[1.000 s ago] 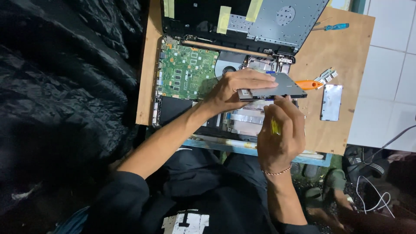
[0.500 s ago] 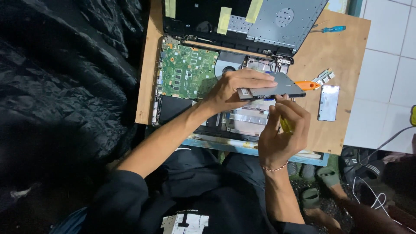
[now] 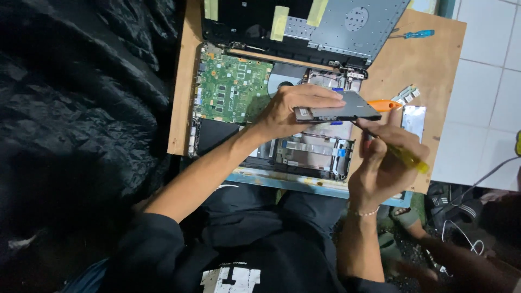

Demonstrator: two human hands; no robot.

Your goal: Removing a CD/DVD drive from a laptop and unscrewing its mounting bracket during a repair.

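Flat grey metal drive [image 3: 339,110] hangs above the opened laptop chassis [image 3: 304,149], clamped edgewise in my left hand [image 3: 290,111]. My right hand [image 3: 382,163], just beside its right end, is closed on a yellow-handled screwdriver [image 3: 407,158]; bare wooden surface [image 3: 420,65] lies beyond.

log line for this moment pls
left hand: holds grey drive | right hand: yellow screwdriver at drive edge | below: open laptop on board | blue screwdriver aside
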